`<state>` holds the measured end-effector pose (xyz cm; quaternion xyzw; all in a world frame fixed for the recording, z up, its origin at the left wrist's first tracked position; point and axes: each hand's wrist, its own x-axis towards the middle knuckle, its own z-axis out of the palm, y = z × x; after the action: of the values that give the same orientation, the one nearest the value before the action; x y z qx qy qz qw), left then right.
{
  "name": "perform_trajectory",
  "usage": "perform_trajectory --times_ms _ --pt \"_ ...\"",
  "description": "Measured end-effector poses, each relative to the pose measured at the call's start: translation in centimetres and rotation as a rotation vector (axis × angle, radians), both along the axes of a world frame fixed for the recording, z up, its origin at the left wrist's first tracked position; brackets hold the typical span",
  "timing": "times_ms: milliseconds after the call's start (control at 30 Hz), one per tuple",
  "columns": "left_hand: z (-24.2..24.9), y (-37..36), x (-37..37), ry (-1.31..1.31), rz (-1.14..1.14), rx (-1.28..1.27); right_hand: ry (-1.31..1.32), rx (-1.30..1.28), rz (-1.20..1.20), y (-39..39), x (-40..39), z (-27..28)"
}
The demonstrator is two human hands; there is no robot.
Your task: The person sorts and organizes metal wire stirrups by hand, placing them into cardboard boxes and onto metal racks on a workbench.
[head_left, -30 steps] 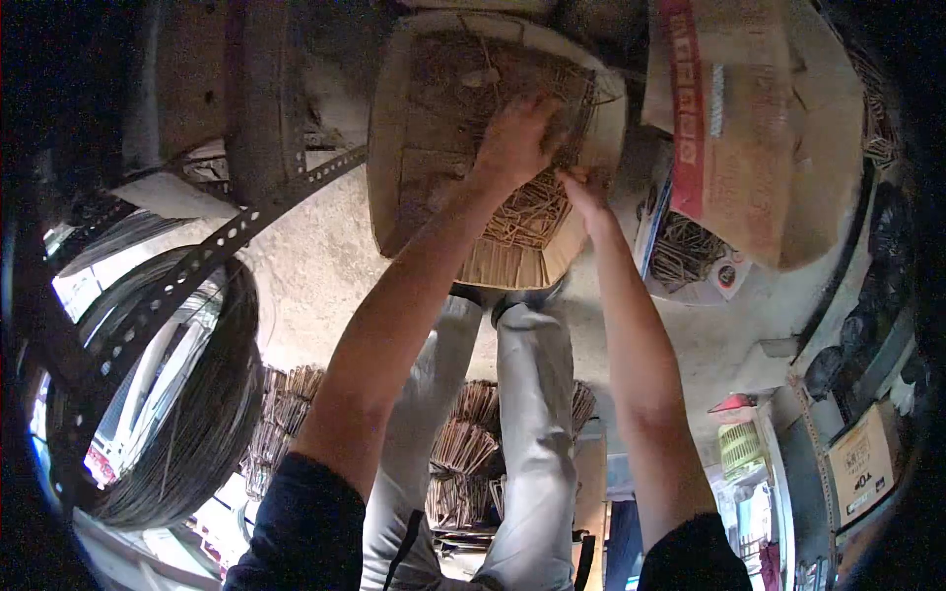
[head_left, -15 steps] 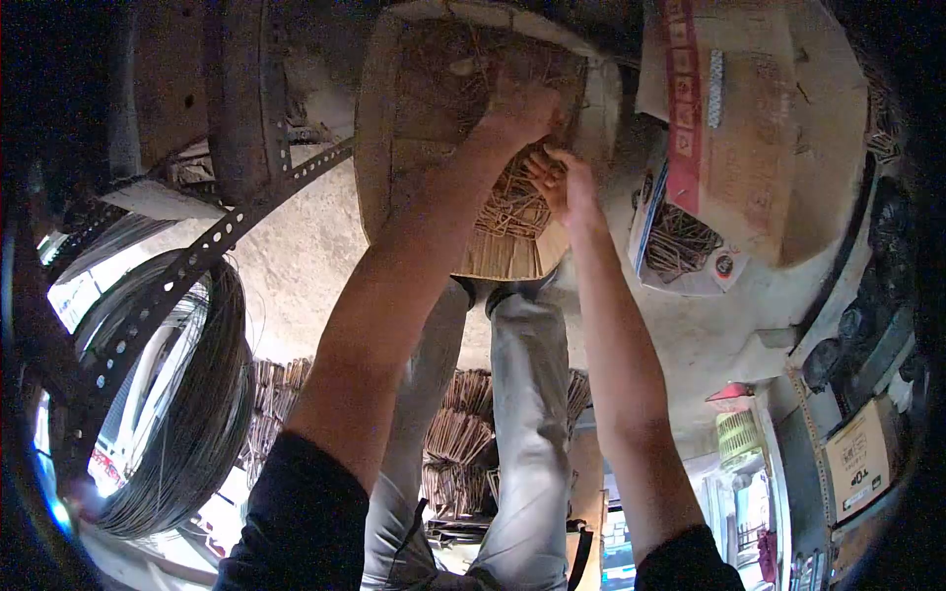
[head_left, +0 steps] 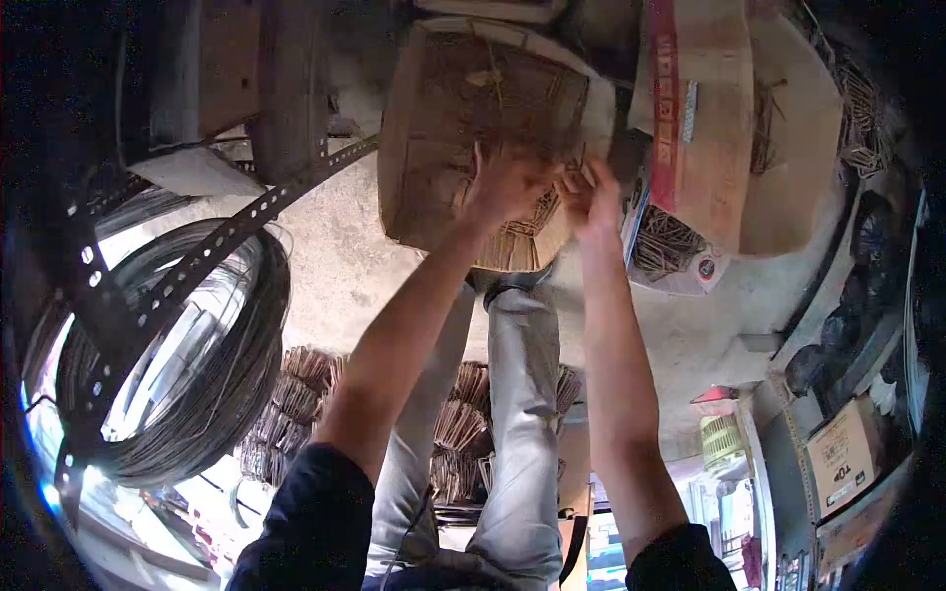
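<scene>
wire coil (head_left: 187, 355): big dark coil, left side of floor, by the perforated metal strip (head_left: 227, 231); not touched, same spot as before.
change: both hands have pulled back from deep in the carton toward its near edge; 1 s ago left hand was further in over the pile, right hand at the rim. Reads as hands coming out w/ a small bunch of the wire pieces, though that's a judgement, not seen clearly.
carton (head_left: 419, 148): open cardboard box on concrete floor, just ahead of the person's knees; bent wire pieces (head_left: 522, 241) heaped at its near edge, more scattered inside.
left hand (head_left: 503, 187): over near-right part of carton, fingers curled partway, palm down on the pile; looks closed around some wire pieces but grip is partly hidden, can't tell for sure.
right hand (head_left: 589, 202): at carton's near-right corner, touching left hand's fingertips; fingers pinched loosely on a few wire pieces, not a full fist.
2nd box (head_left: 700, 128): right of the carton, red tape stripe, flap open; more wire pieces spill out at its near edge. Untouched.
behind legs: bundles of wire pieces (head_left: 463, 433) stacked on floor near the person's feet.
</scene>
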<state>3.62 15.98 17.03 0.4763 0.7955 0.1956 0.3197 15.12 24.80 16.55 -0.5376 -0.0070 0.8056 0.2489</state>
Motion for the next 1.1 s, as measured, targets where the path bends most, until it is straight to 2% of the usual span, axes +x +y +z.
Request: perform_trajectory --times_ms 33,100,133,167,200,233,300,333,400,433,467,500,567,600,667,700,733,833,867,933,1000,1100 --pt "-0.1 -0.8 0.7 0.006 0.005 0.003 -0.053 -0.003 0.074 0.0 0.0 0.1" --pt "-0.9 -2.3 2.4 -0.257 0.191 0.067 -0.104 -0.002 0.152 -0.2 0.2 0.2" --pt "-0.1 -2.9 2.7 -0.254 0.195 0.071 -0.142 0.022 0.267 -0.3 0.0 0.8" --pt "0.6 -3.5 2.9 -0.117 0.058 0.166 -0.182 0.047 0.381 -0.3 -0.2 1.4" --pt "1.4 -4.0 3.1 0.021 -0.079 0.258 -0.179 0.052 0.386 -0.4 -0.3 2.0" --pt "2.5 -4.1 3.3 0.025 -0.073 0.261 -0.218 0.040 0.424 -0.6 -1.2 4.5" --pt "4.7 -3.7 3.4 -0.263 0.212 0.161 -0.254 0.038 0.467 -0.9 -1.4 7.0" --pt "5.0 -3.8 3.0 -0.260 0.216 0.168 -0.265 0.096 0.508 -1.2 -1.2 7.4" --pt "5.5 -4.2 1.9 -0.469 0.143 0.157 -0.275 0.161 0.552 -1.8 -0.5 7.8" --pt "5.8 -4.5 2.0 -0.466 0.146 0.164 -0.339 0.287 0.661 -1.9 -0.1 8.2" --pt "6.2 -4.8 2.2 -0.314 0.194 0.121 -0.403 0.416 0.768 -1.9 0.3 8.5" --pt "6.5 -5.0 2.3 -0.162 0.242 0.078 -0.401 0.426 0.771 -1.9 0.9 9.1" --pt "8.1 -4.7 2.0 -0.100 0.201 0.104 -0.427 0.485 0.925 -1.7 1.3 12.6" --pt "9.1 -4.4 1.8 -0.042 0.156 0.121 -0.426 0.499 0.927 -1.4 1.4 14.7" --pt "13.6 -3.1 1.3 -0.025 0.114 0.210 -0.410 0.599 1.224 -0.8 1.3 19.5" --pt "15.7 -2.6 1.2 -0.010 0.066 0.288 -0.371 0.631 1.289 -0.4 1.2 22.3" --pt "16.9 -2.4 1.3 0.003 0.069 0.306 -0.371 0.656 1.287 -0.1 1.0 25.0" --pt "21.4 -2.0 2.0 -0.101 -0.247 0.455 -0.225 0.529 1.305 0.2 1.5 32.6" --pt "23.2 -1.8 2.6 -0.065 -0.239 0.457 -0.226 0.559 1.308 0.2 2.0 34.9" --pt "27.9 -1.7 3.2 -0.088 -0.190 0.617 -0.171 0.549 1.333 0.8 2.8 39.9" --pt "34.1 -1.2 2.8 0.030 -0.180 0.774 -0.138 0.582 1.302 1.1 3.1 45.9" --pt "43.6 -0.9 1.7 0.104 -0.220 0.770 -0.070 0.672 1.268 1.4 3.3 55.4"
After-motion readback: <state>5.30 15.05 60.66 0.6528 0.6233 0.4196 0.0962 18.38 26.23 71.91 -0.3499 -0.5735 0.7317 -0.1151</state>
